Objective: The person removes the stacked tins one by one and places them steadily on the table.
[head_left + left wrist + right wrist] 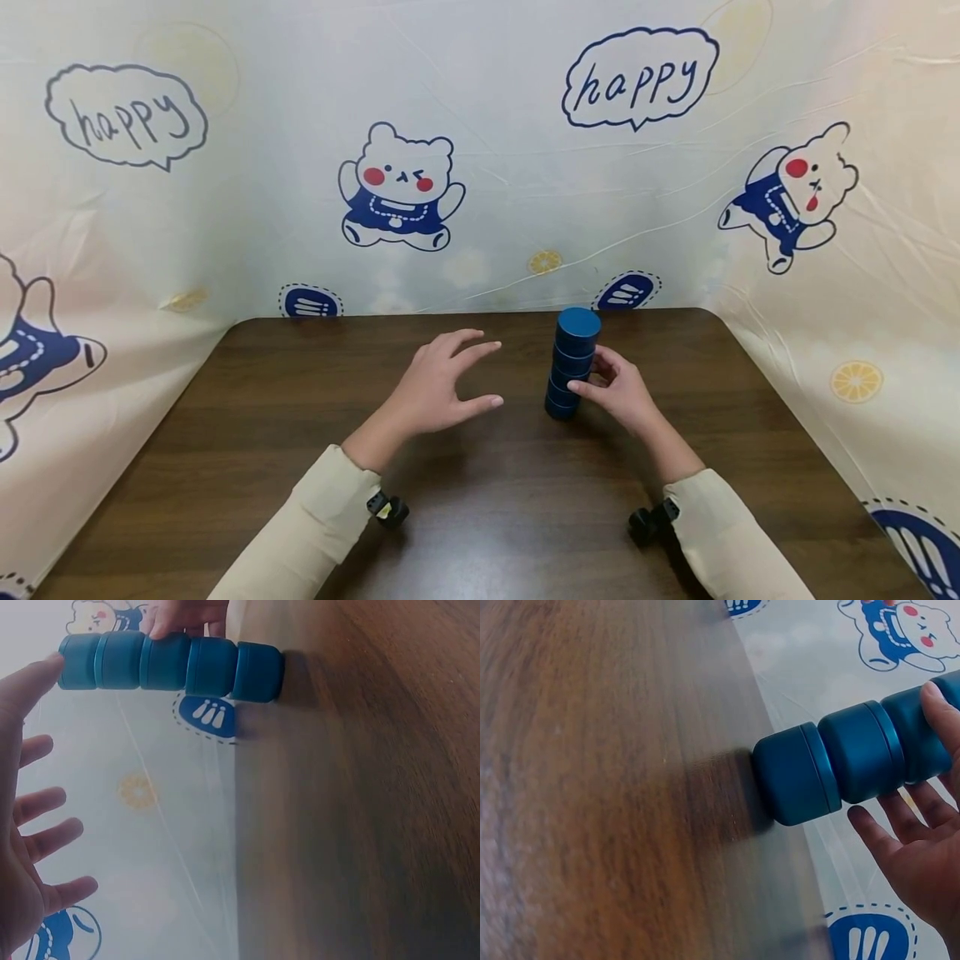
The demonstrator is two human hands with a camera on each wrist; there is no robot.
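Observation:
Several round blue lidded tins stand in one upright stack [573,367] on the wooden table, right of the middle. My right hand [618,387] holds the stack around its middle from the right, with the thumb on the near side and the fingers behind. In the right wrist view, the lower tins [795,776] show seams below their lids, and the thumb lies against a tin higher up. To the left of the stack, my left hand [435,387] is held apart from it with fingers spread and nothing in them. The left wrist view shows the whole row of tins [165,664] beyond the left thumb.
The brown table [315,467] has rounded far corners. Behind and beside it hangs a pale curtain [510,167] printed with bears and the word happy. Each wrist carries a small black camera [388,508] at the end of a cream sleeve [307,525].

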